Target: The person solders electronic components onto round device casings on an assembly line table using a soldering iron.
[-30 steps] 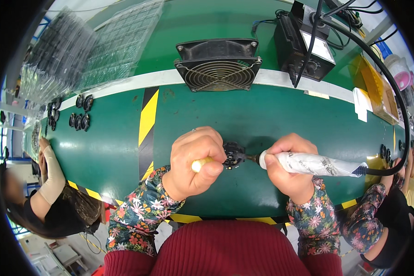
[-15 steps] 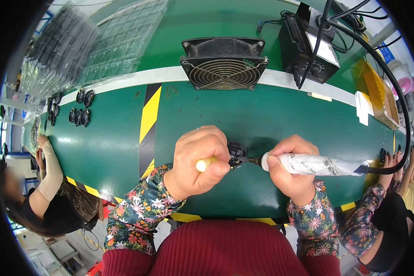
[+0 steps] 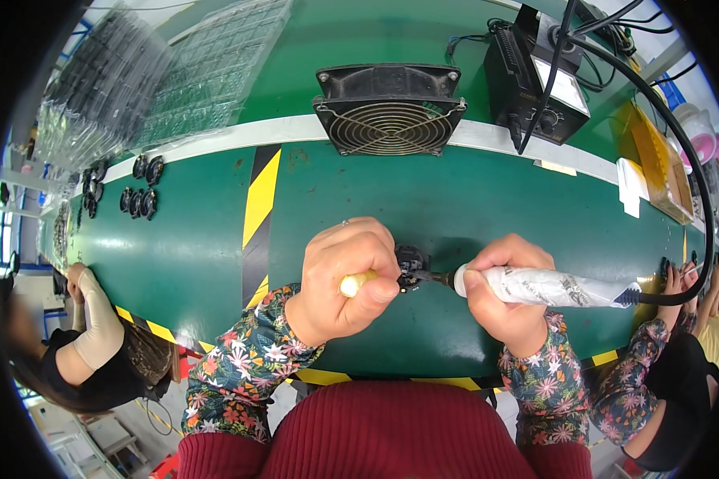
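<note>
My right hand grips the paper-wrapped handle of a soldering iron, its cord leading off to the right. The iron's dark tip points left and meets a small black part on the green bench. My left hand is closed in a fist around a tool with a yellow handle. Only the pale rounded end of that handle sticks out, so the tool's kind cannot be told. The fist is right beside the black part and covers its left side.
A black fan stands beyond my hands, with a black control box to its right. Several small black parts lie at left near clear plastic trays. A yellow bin sits at far right. Co-workers sit on both sides.
My hands, the iron and the black part hold almost the same place. The co-worker at left has drawn an arm back toward the bench edge.
</note>
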